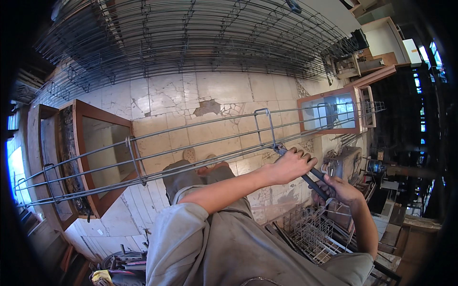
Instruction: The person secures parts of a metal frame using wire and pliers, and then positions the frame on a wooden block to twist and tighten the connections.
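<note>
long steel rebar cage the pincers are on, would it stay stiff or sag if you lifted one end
The long steel rebar cage would probably flex somewhat: its thin bars run far with few rectangular stirrups. It looks heavy and awkward for one person. Being box-shaped, it seems unlikely to roll. Both the left hand and right hand grip the blue-handled pincers.

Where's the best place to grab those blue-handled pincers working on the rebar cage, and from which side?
Grip the pincers on the two long blue handles, near their free ends, coming from the lower right. The jaws point up-left at the cage rod, so that end must stay clear. The left hand and right hand already grip there.
</note>
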The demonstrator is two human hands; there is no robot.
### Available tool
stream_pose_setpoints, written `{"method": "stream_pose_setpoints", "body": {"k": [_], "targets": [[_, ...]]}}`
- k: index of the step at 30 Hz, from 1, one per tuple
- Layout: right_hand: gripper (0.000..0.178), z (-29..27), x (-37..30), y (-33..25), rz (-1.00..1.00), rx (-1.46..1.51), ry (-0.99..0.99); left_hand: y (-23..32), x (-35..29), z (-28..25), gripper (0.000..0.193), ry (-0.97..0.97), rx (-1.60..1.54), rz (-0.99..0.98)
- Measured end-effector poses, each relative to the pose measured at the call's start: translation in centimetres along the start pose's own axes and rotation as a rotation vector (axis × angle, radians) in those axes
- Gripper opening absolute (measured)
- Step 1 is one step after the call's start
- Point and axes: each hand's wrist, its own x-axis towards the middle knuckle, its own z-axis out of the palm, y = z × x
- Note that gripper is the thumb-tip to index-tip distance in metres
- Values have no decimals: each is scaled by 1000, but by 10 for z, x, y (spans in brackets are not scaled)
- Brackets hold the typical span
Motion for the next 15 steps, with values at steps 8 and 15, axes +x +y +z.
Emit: {"method": "stream_pose_setpoints", "body": {"k": [8,15], "targets": [[81,68,-20,-8,-375,-1552,769,1,5,4,40,-45,-38,-46],[64,53,-8,-7,-478,-1323,796,1,10,-9,40,-35,-47,-66]]}}
